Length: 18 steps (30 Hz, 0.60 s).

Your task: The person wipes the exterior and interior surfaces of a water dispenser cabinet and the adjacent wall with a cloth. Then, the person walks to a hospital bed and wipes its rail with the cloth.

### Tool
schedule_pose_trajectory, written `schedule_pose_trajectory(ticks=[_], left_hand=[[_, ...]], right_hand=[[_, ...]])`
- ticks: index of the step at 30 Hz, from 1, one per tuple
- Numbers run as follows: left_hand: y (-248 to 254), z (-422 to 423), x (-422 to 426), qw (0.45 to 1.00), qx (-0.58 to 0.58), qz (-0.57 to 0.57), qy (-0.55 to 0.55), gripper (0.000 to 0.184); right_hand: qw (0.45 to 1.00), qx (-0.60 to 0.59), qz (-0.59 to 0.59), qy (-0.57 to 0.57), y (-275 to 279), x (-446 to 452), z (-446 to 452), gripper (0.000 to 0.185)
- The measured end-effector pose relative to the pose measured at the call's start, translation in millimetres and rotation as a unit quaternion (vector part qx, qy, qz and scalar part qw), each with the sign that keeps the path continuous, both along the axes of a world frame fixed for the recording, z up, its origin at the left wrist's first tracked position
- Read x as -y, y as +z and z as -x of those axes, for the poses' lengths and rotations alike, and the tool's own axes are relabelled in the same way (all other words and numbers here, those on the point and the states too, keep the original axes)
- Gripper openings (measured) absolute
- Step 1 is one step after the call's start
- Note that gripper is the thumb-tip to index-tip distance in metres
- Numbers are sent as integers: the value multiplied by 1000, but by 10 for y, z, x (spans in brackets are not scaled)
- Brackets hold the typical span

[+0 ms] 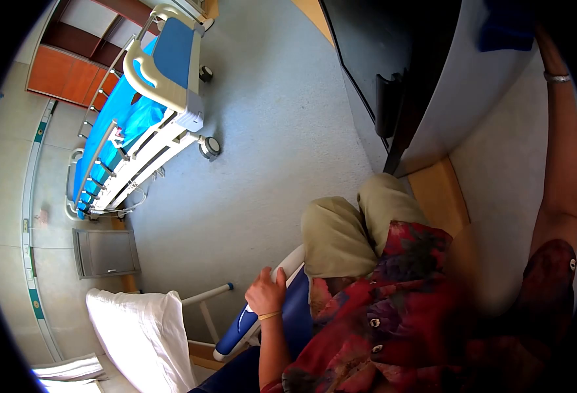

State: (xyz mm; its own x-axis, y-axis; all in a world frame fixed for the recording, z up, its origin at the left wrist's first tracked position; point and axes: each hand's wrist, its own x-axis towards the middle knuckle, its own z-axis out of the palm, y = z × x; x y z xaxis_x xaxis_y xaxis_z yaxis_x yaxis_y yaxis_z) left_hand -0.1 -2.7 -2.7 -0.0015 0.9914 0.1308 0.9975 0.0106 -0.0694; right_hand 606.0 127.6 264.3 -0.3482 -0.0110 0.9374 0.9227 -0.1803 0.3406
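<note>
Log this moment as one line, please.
left hand: on blue-and-white rail | right hand: at blue cloth-like item, grip unclear | nearby: dark panel, wheeled bed

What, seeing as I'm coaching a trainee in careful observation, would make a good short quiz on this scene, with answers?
1. What does the person's left hand touch?
2. True or false: the plump white fabric pillow lies on the cream-framed wheeled bed with the bright-blue cover.
3. Fill in the blank: a narrow silver-coloured band circles the person's ____ wrist.

Key:
1. The smooth white-and-blue plastic-looking panel.
2. False: the pillow is apart from the bed, nearer the person.
3. Right.
</note>
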Motion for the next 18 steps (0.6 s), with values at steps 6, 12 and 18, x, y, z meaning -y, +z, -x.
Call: schedule_pose_trajectory(ticks=[6, 12, 18], left_hand=[[-3, 3, 0, 1000, 5, -14, -8, 27], [49, -30, 0, 999, 22, 18, 23, 29], [47, -9, 5, 999, 29, 23, 24, 30]], right_hand=[[896, -391, -63, 202, -78, -77, -286, 33], [552, -480, 145, 666, -1452, 31, -1489, 33], [281, -605, 177, 724, -3148, 23, -849, 33]])
